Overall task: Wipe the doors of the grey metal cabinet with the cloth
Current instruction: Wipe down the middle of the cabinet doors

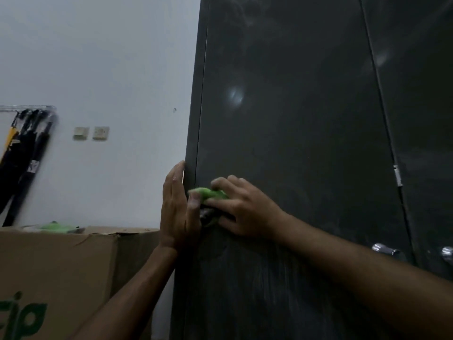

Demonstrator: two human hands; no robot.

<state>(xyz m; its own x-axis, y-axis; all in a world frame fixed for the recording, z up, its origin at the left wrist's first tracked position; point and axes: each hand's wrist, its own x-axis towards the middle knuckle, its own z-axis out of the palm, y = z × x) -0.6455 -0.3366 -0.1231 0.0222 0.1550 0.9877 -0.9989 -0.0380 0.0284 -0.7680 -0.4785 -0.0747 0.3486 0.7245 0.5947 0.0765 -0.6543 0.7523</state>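
The grey metal cabinet fills the right of the view, its left door dusty with wipe streaks low down. My right hand presses a green cloth against the left door near its left edge, fingers curled over the cloth. My left hand lies flat with straight fingers against the cabinet's left side edge, thumb near the cloth. Two metal door handles show at the lower right, by the seam between the doors.
A cardboard box with green print stands left of the cabinet, something green lying on top. Dark umbrellas hang from a rack on the white wall. Two wall switches sit beside them.
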